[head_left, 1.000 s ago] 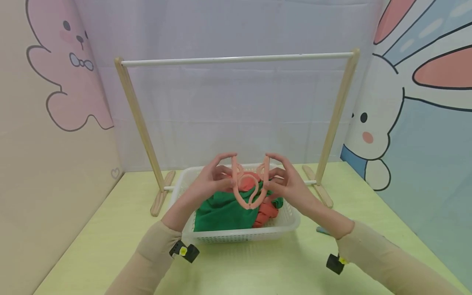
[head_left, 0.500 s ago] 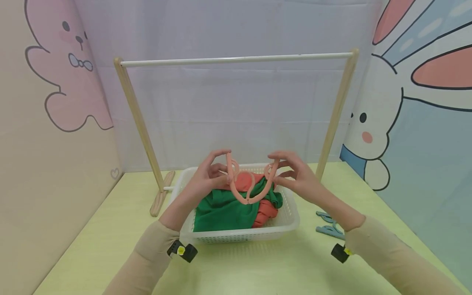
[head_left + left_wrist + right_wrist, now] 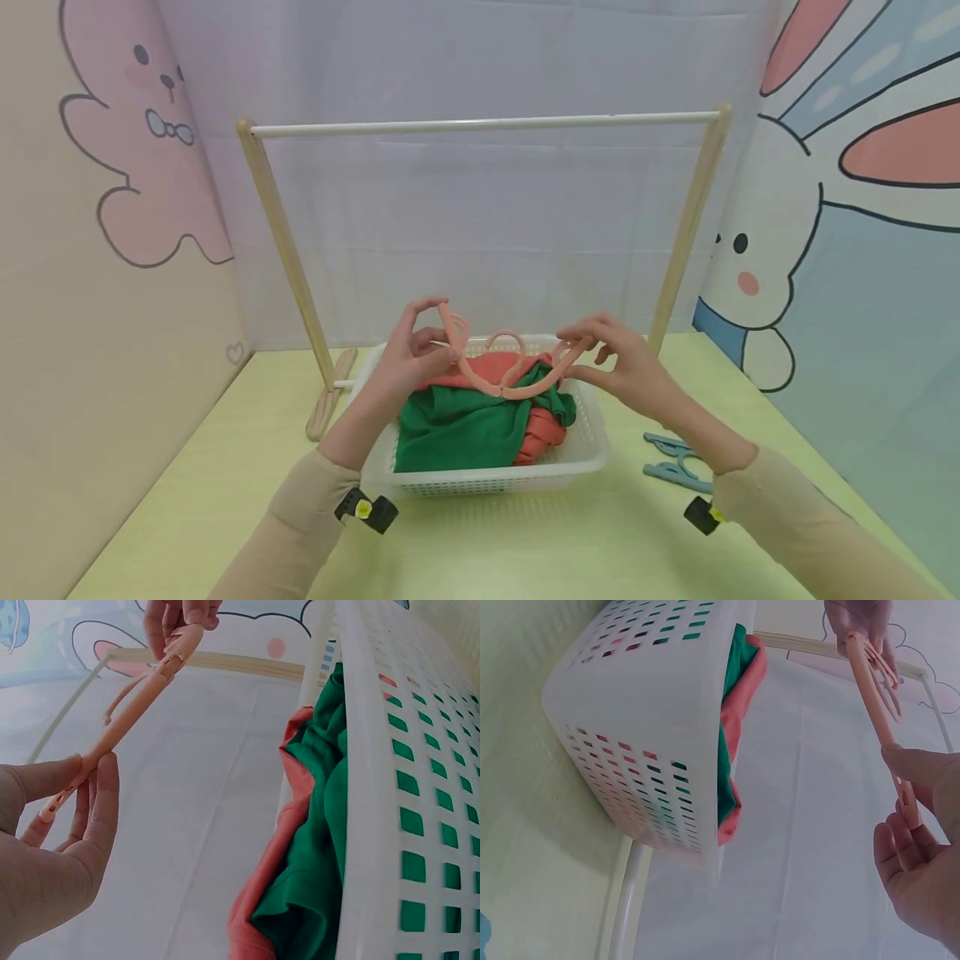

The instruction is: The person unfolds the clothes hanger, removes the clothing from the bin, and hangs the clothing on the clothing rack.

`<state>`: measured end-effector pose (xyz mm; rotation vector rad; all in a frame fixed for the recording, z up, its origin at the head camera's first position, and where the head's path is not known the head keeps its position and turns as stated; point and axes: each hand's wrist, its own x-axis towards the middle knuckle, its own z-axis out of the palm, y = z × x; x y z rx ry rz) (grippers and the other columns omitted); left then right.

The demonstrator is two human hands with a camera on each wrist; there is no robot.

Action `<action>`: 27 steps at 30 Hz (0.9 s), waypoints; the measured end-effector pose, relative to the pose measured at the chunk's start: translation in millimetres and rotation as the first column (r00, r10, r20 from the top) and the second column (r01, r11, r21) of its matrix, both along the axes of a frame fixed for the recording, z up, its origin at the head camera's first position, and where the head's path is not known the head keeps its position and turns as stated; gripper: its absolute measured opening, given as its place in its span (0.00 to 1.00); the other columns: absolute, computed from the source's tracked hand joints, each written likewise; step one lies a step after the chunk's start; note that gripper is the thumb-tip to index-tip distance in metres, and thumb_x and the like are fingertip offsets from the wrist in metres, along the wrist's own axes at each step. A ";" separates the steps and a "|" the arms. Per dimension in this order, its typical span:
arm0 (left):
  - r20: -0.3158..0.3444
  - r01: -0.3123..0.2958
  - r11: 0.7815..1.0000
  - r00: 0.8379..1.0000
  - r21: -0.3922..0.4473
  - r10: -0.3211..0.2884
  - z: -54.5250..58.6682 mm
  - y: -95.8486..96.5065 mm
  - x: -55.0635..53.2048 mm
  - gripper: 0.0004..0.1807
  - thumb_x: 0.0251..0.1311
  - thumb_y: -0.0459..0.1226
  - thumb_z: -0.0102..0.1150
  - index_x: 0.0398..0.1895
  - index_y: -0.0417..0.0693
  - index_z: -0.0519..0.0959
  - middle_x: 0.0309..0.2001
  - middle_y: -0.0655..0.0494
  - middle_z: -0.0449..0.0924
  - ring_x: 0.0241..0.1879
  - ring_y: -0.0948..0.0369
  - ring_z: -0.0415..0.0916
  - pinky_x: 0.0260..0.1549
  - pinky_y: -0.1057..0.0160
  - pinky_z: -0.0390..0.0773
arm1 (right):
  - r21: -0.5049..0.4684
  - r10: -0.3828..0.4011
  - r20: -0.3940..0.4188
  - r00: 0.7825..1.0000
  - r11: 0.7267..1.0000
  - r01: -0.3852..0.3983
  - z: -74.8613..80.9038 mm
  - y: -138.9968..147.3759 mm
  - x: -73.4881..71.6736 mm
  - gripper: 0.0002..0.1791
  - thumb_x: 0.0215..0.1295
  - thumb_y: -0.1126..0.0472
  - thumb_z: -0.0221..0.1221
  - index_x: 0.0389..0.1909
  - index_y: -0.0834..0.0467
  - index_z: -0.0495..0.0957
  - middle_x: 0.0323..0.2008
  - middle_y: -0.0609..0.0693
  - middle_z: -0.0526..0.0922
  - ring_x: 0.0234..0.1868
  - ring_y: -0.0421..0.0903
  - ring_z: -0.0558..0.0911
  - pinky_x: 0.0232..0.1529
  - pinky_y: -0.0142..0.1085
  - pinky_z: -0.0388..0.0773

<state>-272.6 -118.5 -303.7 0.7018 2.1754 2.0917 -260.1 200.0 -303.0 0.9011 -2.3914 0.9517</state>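
Note:
A pink-orange folding clothes hanger (image 3: 502, 392) is held in the air above the near half of a white laundry basket (image 3: 480, 481). Its two arms spread out in a wide curve from the centre joint, and the hook points away from the body. My left hand (image 3: 412, 354) pinches the left arm between thumb and fingers. The right arm is gripped by my right hand (image 3: 630, 371), with the thumb beneath. In the left wrist view, the hanger (image 3: 131, 712) slants between both hands. Inside the basket lie a green garment (image 3: 457, 433) and a red garment (image 3: 542, 433).
Behind the basket stands a drying rack with wooden posts (image 3: 285, 242) and a white top rail (image 3: 480, 125). A blue-grey folding hanger (image 3: 675, 477) lies on the table (image 3: 480, 554) by the right forearm, partly covered by it. Cartoon-printed walls enclose both sides.
My hands have moved apart, swinging the hanger's arms from a narrow fold into a wide curve. The blue-grey hanger has come into view as my right forearm shifted rightward.

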 end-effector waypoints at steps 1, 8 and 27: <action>0.010 -0.010 1.000 1.000 0.020 0.010 0.4 -0.8 0.0 0.35 0.67 0.32 0.57 0.72 0.62 0.55 0.45 0.54 0.79 0.44 0.61 0.82 0.47 0.59 0.85 | 0.003 -0.009 0.000 1.000 1.000 0.009 -0.8 1.7 -0.4 0.24 0.56 0.64 0.71 0.55 0.51 0.80 0.46 0.47 0.79 0.42 0.35 0.74 0.38 0.36 0.78; 0.020 -0.044 0.994 0.999 0.104 0.042 1.3 -5.6 -0.7 0.35 0.67 0.31 0.57 0.71 0.59 0.53 0.45 0.56 0.79 0.43 0.62 0.83 0.49 0.59 0.84 | -0.007 -0.020 -0.025 0.999 1.000 0.020 -5.2 9.5 -3.7 0.22 0.57 0.65 0.69 0.53 0.52 0.81 0.43 0.47 0.80 0.42 0.39 0.73 0.39 0.32 0.74; -0.104 -0.106 0.969 0.991 -0.223 0.085 2.5 -20.3 -0.7 0.19 0.64 0.36 0.63 0.56 0.40 0.78 0.46 0.53 0.81 0.41 0.62 0.78 0.46 0.61 0.81 | -0.104 -0.119 -0.250 0.961 0.990 0.095 -4.9 14.5 -4.3 0.26 0.47 0.71 0.73 0.50 0.56 0.85 0.31 0.49 0.77 0.37 0.39 0.69 0.35 0.29 0.59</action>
